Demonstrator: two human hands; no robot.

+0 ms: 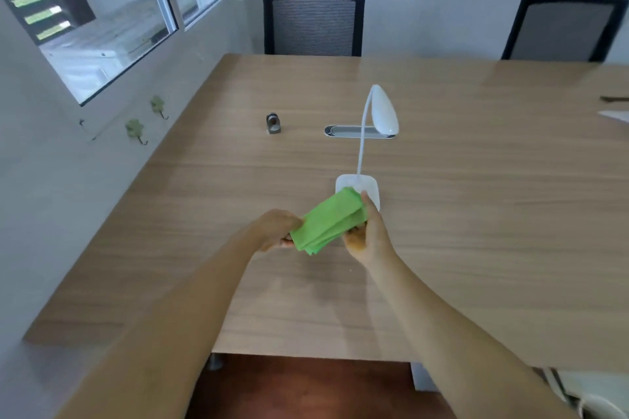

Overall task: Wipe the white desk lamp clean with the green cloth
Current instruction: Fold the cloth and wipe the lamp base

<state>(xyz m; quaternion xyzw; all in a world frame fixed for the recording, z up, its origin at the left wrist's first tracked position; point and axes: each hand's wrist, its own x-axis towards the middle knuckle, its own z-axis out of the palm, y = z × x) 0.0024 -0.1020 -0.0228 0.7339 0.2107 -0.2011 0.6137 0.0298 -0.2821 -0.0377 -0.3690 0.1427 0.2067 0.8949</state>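
Both hands are gripping the folded green cloth point(329, 222): left hand point(276, 229) pinching its near end, right hand point(368, 235) its far end. Cloth's long axis is pointing at the white desk lamp point(371, 153) base, just beyond; right hand is lying nearer.

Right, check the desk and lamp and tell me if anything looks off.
Nothing stands out. The lamp stands upright on the desk, its neck curved and head unbroken. Both hands, left and right, hold the folded cloth just in front of the lamp's base. No spills or damage show.
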